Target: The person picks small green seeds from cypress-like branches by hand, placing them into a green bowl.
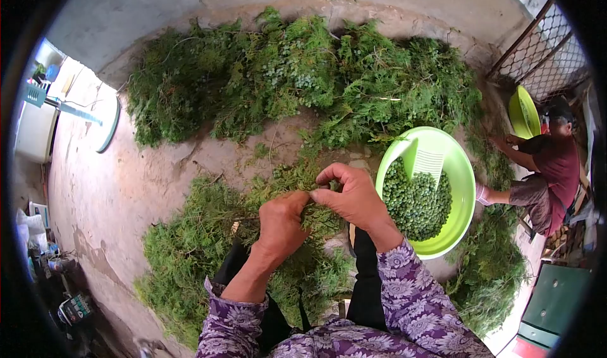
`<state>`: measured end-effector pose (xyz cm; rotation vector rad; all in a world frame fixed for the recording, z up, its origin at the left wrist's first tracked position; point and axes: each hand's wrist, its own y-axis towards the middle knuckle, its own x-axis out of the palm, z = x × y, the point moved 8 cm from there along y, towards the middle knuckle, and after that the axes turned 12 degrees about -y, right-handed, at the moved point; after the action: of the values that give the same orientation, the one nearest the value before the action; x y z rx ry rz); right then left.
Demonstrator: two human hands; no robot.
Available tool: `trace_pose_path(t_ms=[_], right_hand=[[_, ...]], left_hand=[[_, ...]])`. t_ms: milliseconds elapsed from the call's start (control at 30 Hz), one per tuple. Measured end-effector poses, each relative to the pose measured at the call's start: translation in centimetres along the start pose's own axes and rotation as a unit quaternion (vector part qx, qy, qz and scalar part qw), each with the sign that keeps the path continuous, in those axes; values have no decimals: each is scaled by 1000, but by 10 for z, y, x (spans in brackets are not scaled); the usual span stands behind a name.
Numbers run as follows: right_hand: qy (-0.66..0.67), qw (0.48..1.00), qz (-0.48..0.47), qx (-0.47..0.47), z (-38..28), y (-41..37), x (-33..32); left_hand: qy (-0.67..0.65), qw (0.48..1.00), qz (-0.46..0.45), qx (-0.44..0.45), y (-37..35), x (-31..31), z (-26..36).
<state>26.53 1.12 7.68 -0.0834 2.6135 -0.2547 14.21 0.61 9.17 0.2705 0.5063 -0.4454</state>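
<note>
My left hand (282, 224) is closed round a leafy evergreen sprig (321, 219), whose scale-like foliage shows below the fingers. Touching it from the right is my right hand (355, 197), its thumb and bent forefinger pinched together by the left fingertips. What that pinch holds is too small to make out. A lime-green plastic basin (463, 216) with a ribbed washboard panel stands just right of my right hand. Many small round green cones or berries (416, 203) fill its lower part. Cut evergreen branches (183, 244) lie beneath and left of my hands.
A long heap of evergreen branches (284, 73) lies along the wall. At right, another person (556, 168) sits by a second green basin (523, 114), with more branches (490, 276) nearby. A fan base (109, 124) stands on the concrete floor at left.
</note>
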Motion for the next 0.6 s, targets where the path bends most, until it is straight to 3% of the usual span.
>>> trace_pose_path(t_ms=[100,200,267,300,333,367,400,433,467,500,533,567,600], right_hand=[[34,999,0,-15,3,2,0],[101,994,-38,28,10,3,4],[240,958,-97,124,22,1,13],[239,958,-98,124,23,2,7],[329,931,-97,127,24,2,-1],[417,895,-94,128,25,2,-10],[417,895,-93,128,29,2,-18],[476,870,-33,127,36,3,-34],[531,838,28,125,45,1,-50],[486,862,95,110,54,-4,-70],[437,880,160,93,61,-10,-92],[326,909,236,109,76,-19,-115],[155,937,284,128,91,-29,-137]], left_hand=[[-3,1000,-2,2,-1,0,0],[-21,1000,-11,7,0,2,-1],[-11,1000,-4,2,-2,-1,-3],[-2,1000,4,-5,-2,-3,-5],[-2,1000,6,-6,-3,-4,-6],[-62,997,35,-33,-3,-8,-12],[-122,989,62,-60,-4,-13,-18],[-123,989,62,-59,-4,-15,-19],[-221,964,69,-131,-5,-15,-32],[-316,924,77,-200,-9,-12,-42],[-334,922,105,-165,-7,-17,-36],[-335,922,107,-163,-5,-19,-34],[-385,883,118,-240,-9,-17,-43]])
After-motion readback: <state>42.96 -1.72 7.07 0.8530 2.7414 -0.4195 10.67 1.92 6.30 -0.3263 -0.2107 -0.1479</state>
